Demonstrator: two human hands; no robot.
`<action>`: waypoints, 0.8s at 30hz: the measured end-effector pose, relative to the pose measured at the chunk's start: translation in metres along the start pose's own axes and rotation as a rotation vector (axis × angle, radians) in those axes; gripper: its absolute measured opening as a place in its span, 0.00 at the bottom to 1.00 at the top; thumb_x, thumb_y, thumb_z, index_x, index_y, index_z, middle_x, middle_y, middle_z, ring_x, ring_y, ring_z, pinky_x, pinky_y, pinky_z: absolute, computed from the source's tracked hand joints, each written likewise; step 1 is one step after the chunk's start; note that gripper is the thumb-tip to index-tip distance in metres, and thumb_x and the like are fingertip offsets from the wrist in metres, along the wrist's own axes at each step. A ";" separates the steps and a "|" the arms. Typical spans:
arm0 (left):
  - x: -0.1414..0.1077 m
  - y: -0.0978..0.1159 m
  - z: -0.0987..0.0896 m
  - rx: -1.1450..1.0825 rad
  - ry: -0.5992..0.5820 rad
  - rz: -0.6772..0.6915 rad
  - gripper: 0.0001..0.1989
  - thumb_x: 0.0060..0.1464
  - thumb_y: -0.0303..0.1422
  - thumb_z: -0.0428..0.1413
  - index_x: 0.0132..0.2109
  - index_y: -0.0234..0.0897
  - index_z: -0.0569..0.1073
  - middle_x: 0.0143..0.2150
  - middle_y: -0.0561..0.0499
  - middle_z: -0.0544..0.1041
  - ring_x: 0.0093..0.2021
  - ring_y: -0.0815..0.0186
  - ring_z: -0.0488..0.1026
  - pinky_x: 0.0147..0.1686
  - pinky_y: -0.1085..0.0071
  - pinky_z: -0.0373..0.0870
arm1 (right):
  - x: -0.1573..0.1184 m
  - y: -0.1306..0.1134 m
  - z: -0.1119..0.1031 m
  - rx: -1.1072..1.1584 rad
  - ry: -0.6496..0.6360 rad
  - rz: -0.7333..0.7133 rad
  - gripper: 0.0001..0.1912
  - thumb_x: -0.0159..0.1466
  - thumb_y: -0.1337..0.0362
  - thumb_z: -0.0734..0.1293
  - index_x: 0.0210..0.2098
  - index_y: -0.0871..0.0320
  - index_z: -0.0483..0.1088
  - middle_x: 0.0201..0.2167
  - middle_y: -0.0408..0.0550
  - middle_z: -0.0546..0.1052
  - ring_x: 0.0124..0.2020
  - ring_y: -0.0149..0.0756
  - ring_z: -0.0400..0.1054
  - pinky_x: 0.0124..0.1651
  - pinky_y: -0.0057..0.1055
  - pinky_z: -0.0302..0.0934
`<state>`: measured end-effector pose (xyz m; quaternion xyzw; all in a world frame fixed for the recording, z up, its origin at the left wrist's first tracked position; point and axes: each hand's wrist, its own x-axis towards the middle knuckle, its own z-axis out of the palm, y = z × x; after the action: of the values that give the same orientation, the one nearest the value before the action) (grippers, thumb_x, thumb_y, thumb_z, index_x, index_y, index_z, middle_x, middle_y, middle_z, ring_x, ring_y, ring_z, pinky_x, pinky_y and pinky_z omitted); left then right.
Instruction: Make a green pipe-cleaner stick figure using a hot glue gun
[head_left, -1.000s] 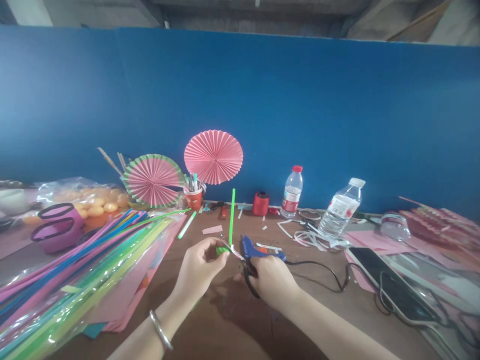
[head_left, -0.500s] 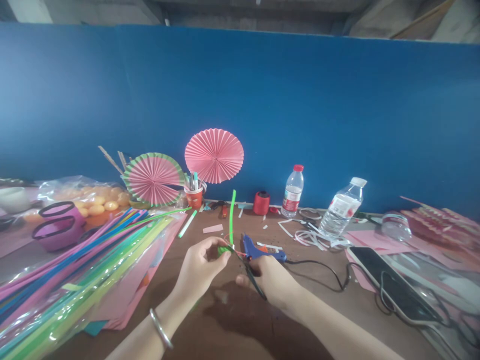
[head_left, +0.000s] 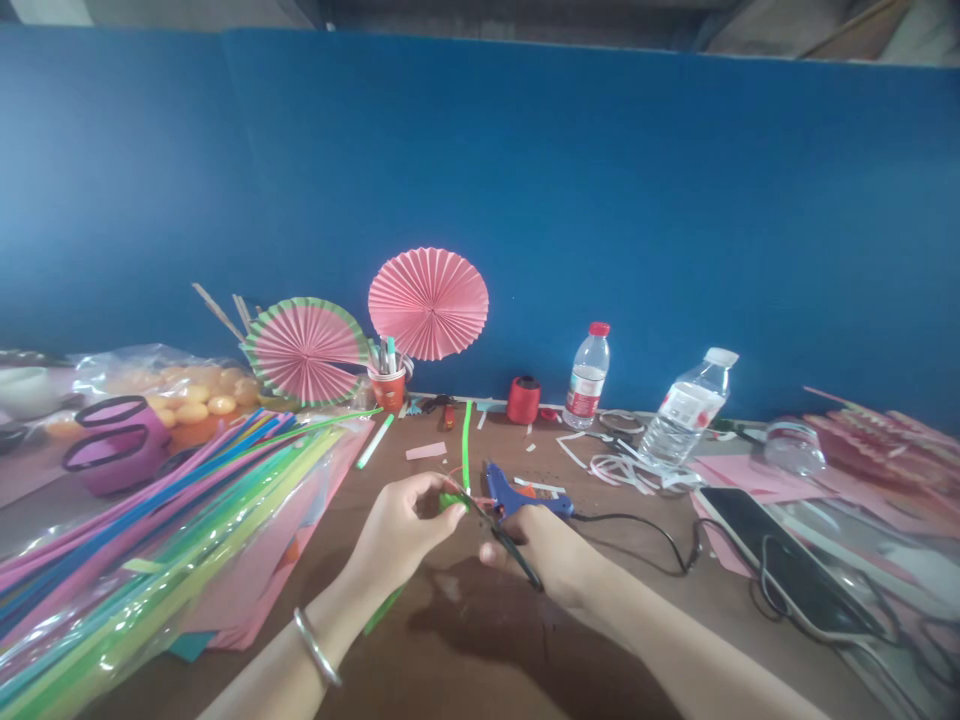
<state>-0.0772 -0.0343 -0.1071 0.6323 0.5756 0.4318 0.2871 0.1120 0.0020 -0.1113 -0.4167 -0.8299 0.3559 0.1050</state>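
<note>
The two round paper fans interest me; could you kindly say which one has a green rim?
The left fan has the green rim and a gap at its right; the right fan is pink to its edge.

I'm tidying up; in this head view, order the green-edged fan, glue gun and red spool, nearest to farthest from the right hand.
1. Glue gun: just beyond the right hand.
2. Red spool: toward the back.
3. Green-edged fan: back left.
</note>
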 end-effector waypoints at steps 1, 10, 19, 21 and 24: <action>0.000 0.000 0.000 0.001 -0.002 -0.002 0.06 0.47 0.33 0.53 0.33 0.37 0.72 0.28 0.53 0.73 0.29 0.66 0.68 0.30 0.73 0.63 | 0.000 0.000 0.000 -0.019 0.009 0.003 0.29 0.51 0.41 0.61 0.16 0.60 0.52 0.15 0.37 0.50 0.20 0.24 0.41 0.20 0.24 0.36; 0.000 0.001 0.001 0.017 0.008 -0.013 0.06 0.48 0.34 0.52 0.31 0.37 0.71 0.24 0.55 0.71 0.26 0.69 0.66 0.27 0.74 0.60 | 0.004 0.002 0.004 -0.126 0.053 0.041 0.29 0.51 0.39 0.59 0.15 0.61 0.58 0.14 0.38 0.52 0.19 0.24 0.42 0.20 0.24 0.37; 0.001 0.000 0.002 -0.047 0.051 -0.004 0.08 0.46 0.34 0.54 0.34 0.36 0.72 0.27 0.52 0.73 0.28 0.66 0.68 0.28 0.73 0.63 | 0.004 0.006 0.009 0.046 0.060 0.049 0.27 0.49 0.43 0.64 0.15 0.60 0.53 0.15 0.37 0.50 0.18 0.23 0.42 0.20 0.24 0.38; 0.001 0.000 0.001 -0.070 0.072 0.013 0.08 0.47 0.34 0.54 0.35 0.35 0.71 0.30 0.51 0.74 0.31 0.65 0.69 0.31 0.71 0.64 | 0.003 0.004 0.009 0.159 0.108 0.001 0.24 0.52 0.45 0.63 0.18 0.60 0.55 0.16 0.37 0.52 0.19 0.23 0.43 0.21 0.23 0.41; -0.001 0.000 -0.001 -0.109 0.087 0.074 0.06 0.48 0.32 0.54 0.35 0.36 0.70 0.34 0.50 0.74 0.35 0.64 0.70 0.35 0.71 0.65 | 0.003 0.002 -0.005 0.247 0.203 -0.041 0.19 0.56 0.49 0.61 0.24 0.59 0.60 0.19 0.38 0.57 0.21 0.24 0.49 0.24 0.22 0.47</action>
<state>-0.0775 -0.0354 -0.1068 0.6171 0.5395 0.4999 0.2798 0.1137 0.0077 -0.1094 -0.4175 -0.7732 0.4090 0.2461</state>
